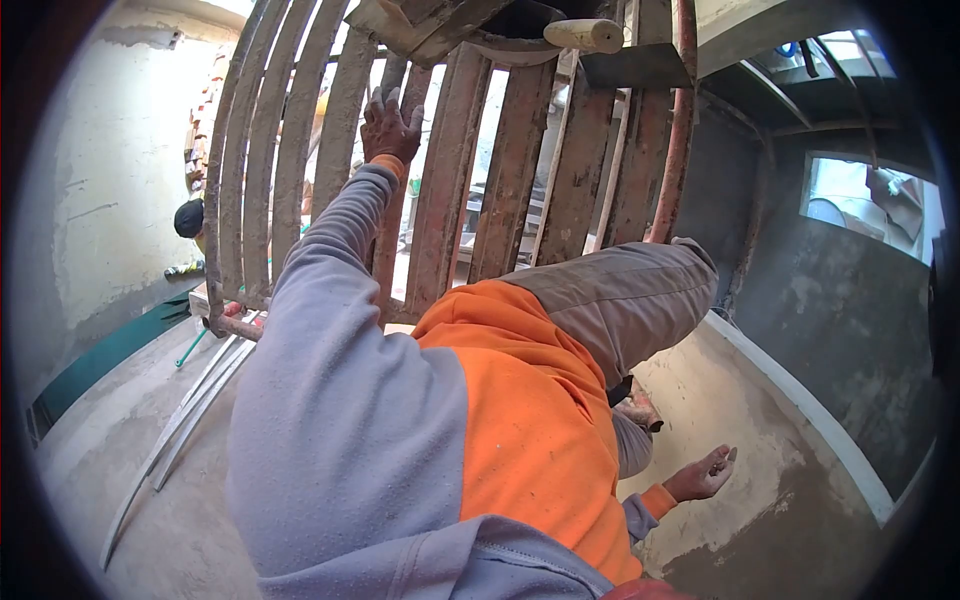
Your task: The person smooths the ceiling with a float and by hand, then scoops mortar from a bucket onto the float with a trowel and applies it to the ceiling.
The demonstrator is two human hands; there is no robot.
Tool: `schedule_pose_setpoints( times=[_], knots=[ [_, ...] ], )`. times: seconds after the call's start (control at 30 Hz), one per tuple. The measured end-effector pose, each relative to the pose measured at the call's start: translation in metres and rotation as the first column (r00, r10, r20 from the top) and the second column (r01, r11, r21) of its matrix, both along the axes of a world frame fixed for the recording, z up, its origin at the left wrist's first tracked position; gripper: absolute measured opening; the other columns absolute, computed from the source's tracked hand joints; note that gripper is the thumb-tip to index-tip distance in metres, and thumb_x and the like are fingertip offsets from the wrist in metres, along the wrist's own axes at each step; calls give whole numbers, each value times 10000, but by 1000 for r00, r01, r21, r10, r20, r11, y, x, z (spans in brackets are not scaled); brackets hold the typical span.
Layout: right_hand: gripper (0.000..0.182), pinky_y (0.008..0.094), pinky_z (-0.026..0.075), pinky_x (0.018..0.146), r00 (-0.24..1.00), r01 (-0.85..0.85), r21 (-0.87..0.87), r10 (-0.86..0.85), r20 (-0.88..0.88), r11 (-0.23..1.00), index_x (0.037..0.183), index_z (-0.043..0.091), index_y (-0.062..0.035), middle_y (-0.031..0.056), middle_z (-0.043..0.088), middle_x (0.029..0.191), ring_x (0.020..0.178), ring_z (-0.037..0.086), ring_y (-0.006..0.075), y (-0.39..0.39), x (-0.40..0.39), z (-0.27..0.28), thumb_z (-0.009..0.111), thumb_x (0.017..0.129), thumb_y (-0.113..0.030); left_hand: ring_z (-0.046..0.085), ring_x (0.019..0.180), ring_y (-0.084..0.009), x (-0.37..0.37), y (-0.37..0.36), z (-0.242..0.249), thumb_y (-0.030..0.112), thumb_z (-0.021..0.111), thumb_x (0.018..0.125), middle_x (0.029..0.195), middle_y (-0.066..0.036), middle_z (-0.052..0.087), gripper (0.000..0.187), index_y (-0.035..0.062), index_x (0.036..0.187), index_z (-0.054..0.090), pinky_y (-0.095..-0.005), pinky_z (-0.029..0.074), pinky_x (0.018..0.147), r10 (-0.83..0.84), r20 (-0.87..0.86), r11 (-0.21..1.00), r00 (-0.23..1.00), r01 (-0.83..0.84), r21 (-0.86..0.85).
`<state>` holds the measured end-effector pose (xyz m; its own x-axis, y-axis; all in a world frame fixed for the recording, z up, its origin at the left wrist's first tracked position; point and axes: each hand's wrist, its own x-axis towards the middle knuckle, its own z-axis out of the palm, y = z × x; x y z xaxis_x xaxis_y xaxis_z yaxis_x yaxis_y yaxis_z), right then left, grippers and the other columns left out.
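My left hand lies with spread, dusty fingers on the slats of a wooden plank platform in a rusty metal frame. Beyond it, at the top, is a mortar-caked container, only partly in view. To its right a trowel rests on the planks, its pale wooden handle and dark flat blade showing. My right hand is low on the right, over a pale, patchy surface. Its fingers are curled, and a small grey bit shows at the fingertips, too small to name.
Long pale metal strips lean at the lower left, beside a green rod. Behind the frame at the left, a person's dark cap shows. A grey wall with a window opening stands at the right.
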<state>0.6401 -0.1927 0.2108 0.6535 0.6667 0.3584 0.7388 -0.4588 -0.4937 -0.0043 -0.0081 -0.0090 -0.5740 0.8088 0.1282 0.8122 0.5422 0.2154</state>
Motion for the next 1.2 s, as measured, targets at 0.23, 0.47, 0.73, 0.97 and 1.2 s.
schedule_pose_setpoints(
  times=[0.23, 0.47, 0.73, 0.97, 1.2],
  knots=[
    [453, 283, 376, 558, 1000, 13, -19, -13, -11, 1000, 1111, 617, 107, 98, 645, 1007, 639, 402, 126, -4, 9, -4, 640, 950, -315, 361, 1343, -364, -1, -1, -6, 498, 544, 898, 1480, -194, 345, 636, 113, 1395, 450, -471, 358, 1060, -4, -60, 1000, 998, 5, 21],
    [462, 284, 378, 559, 1000, 27, -23, -28, -14, 999, 1099, 613, 116, 115, 656, 1088, 635, 400, 127, -4, 9, -5, 640, 950, -320, 360, 1341, -370, -2, -3, -7, 488, 555, 894, 1471, -199, 352, 638, 99, 1388, 451, -475, 356, 1063, -16, -48, 998, 999, 19, 55],
    [496, 277, 367, 555, 999, 37, -9, -38, -12, 999, 1139, 628, 91, 49, 548, 836, 634, 389, 127, -9, 14, -11, 652, 934, -359, 319, 1367, -373, -1, -7, -6, 497, 513, 910, 1480, -212, 322, 644, 91, 1401, 413, -489, 321, 1060, -13, 14, 1000, 1000, 12, 22],
    [454, 280, 341, 531, 1000, 9, 42, -8, -4, 999, 1136, 627, 94, 24, 478, 742, 604, 360, 120, -6, 1, -8, 651, 943, -317, 352, 1350, -371, -1, -7, -8, 499, 539, 901, 1488, -196, 332, 646, 104, 1401, 440, -480, 344, 1073, -6, -21, 1000, 1000, 7, 23],
    [478, 272, 360, 561, 999, 30, 45, -28, -30, 999, 1147, 640, 75, 7, 443, 736, 642, 380, 116, -8, 4, -9, 660, 930, -351, 353, 1350, -370, -2, -8, -10, 512, 525, 902, 1492, -201, 325, 648, 105, 1400, 445, -481, 350, 1067, -7, -31, 1000, 1000, 7, 12]
  ],
)
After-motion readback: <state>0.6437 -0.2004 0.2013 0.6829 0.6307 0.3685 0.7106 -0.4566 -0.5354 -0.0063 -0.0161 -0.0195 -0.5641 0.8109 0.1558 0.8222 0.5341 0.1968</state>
